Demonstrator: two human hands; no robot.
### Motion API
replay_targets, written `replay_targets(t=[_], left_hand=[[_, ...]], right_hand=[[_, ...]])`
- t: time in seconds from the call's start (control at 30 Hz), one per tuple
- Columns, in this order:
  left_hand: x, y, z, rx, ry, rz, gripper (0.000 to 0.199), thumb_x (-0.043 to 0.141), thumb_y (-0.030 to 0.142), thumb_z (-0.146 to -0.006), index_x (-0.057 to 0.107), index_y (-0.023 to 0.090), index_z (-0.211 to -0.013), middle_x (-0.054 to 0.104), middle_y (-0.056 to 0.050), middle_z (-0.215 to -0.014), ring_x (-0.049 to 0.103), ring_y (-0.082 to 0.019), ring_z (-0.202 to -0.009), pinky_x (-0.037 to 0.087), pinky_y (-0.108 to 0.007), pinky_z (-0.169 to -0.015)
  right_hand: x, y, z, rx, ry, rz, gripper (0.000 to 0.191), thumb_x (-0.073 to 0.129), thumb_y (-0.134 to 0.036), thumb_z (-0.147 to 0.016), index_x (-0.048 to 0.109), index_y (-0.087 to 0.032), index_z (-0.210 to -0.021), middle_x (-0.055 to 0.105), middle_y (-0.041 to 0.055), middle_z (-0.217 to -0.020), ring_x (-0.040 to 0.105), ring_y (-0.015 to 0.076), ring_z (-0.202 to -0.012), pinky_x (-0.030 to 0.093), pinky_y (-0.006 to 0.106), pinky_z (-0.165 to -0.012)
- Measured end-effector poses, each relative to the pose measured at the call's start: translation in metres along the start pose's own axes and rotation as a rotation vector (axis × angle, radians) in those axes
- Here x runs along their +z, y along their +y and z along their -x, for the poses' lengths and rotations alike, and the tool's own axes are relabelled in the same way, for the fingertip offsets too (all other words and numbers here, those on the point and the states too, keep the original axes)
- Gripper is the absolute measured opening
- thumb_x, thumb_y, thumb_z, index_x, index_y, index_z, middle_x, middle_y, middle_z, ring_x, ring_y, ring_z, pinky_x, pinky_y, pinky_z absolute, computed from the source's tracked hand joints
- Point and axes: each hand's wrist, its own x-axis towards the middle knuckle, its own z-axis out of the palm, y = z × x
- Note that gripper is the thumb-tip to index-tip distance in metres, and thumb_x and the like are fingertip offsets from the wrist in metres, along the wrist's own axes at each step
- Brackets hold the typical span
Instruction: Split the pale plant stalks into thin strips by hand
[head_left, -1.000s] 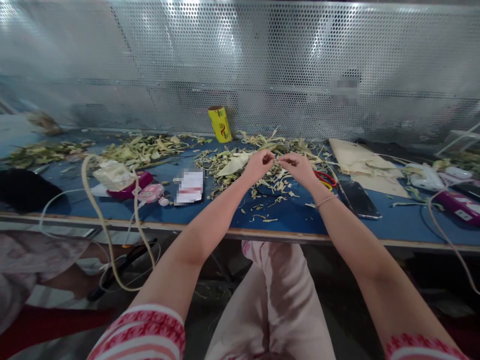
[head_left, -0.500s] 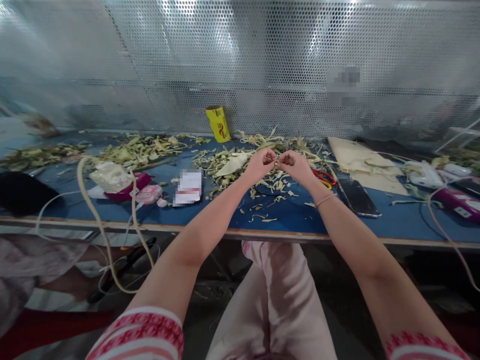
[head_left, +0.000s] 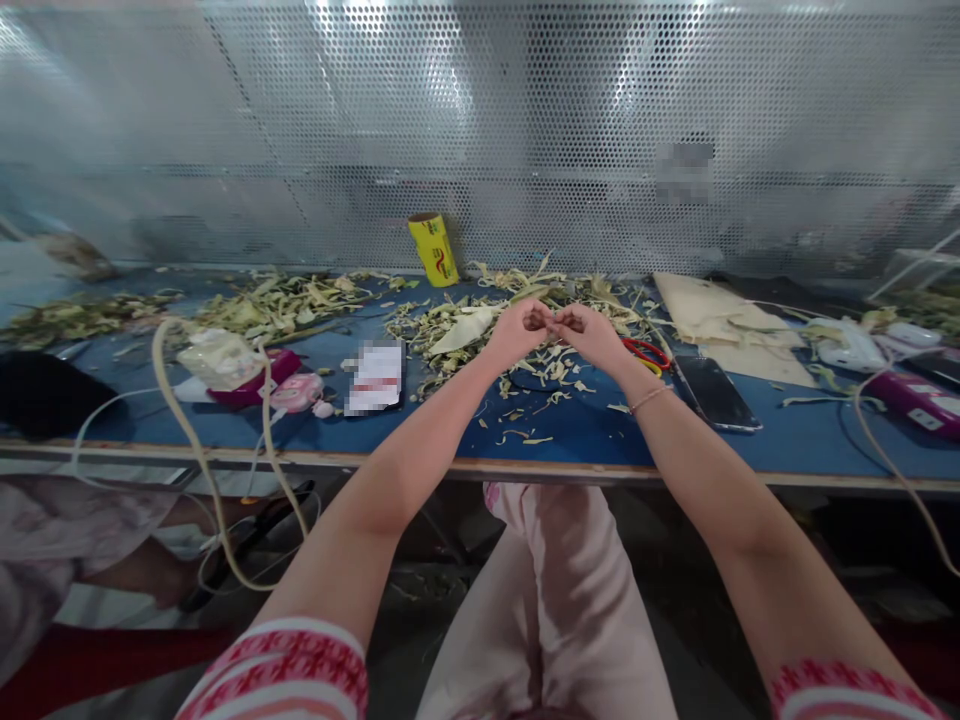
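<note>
My left hand (head_left: 525, 328) and my right hand (head_left: 587, 330) meet fingertip to fingertip over a pile of pale green plant scraps (head_left: 442, 335). Both are closed in a pinch. Whatever lies between the fingertips is too small and too hidden to make out. A broad pale leaf piece (head_left: 465, 330) rests on the scraps, just left of my left hand. Close to my right wrist are red-handled scissors (head_left: 646, 352), partly covered by my forearm.
A yellow tube (head_left: 433, 250) stands tilted before the perforated metal screen (head_left: 525, 120). Right of my arm lie a dark phone (head_left: 716, 393) and tan cardboard (head_left: 757, 350). A white packet (head_left: 376, 378), a magenta box (head_left: 259, 378) and a looped cream hose (head_left: 187, 430) are at left, near another person's leg (head_left: 142, 570).
My fingertips have drawn slightly closer together and now touch. The hands stay in the same place above the scraps.
</note>
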Motion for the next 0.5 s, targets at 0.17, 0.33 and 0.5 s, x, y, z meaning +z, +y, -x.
replay_targets(t=[0.17, 0.33, 0.5], left_hand=[[-0.003, -0.005, -0.003, -0.047, -0.002, -0.058, 0.008, 0.063, 0.012, -0.066, 0.059, 0.013, -0.074, 0.062, -0.003, -0.067, 0.057, -0.012, -0.062, 0.047, -0.029, -0.067], [-0.003, -0.001, -0.001, -0.064, -0.025, -0.082, 0.007, 0.064, 0.018, -0.068, 0.059, 0.014, -0.071, 0.062, -0.001, -0.063, 0.057, -0.011, -0.060, 0.045, -0.024, -0.060], [-0.003, 0.001, 0.000, -0.039, -0.022, -0.107, 0.004, 0.064, 0.016, -0.068, 0.061, 0.013, -0.068, 0.062, 0.000, -0.062, 0.056, -0.009, -0.058, 0.045, -0.023, -0.061]], right_hand=[[-0.002, 0.000, 0.000, 0.001, 0.025, 0.083, 0.015, 0.062, -0.036, -0.076, 0.061, -0.021, -0.078, 0.065, 0.0008, -0.067, 0.064, 0.0170, -0.064, 0.055, 0.037, -0.069], [-0.002, -0.007, 0.000, 0.087, 0.025, 0.009, 0.016, 0.064, -0.034, -0.076, 0.061, -0.019, -0.072, 0.065, 0.0014, -0.066, 0.064, 0.0154, -0.062, 0.056, 0.035, -0.067], [0.000, -0.010, 0.001, 0.146, 0.039, -0.120, 0.026, 0.075, -0.040, -0.067, 0.060, -0.019, -0.071, 0.067, 0.0007, -0.066, 0.063, 0.0133, -0.060, 0.057, 0.032, -0.068]])
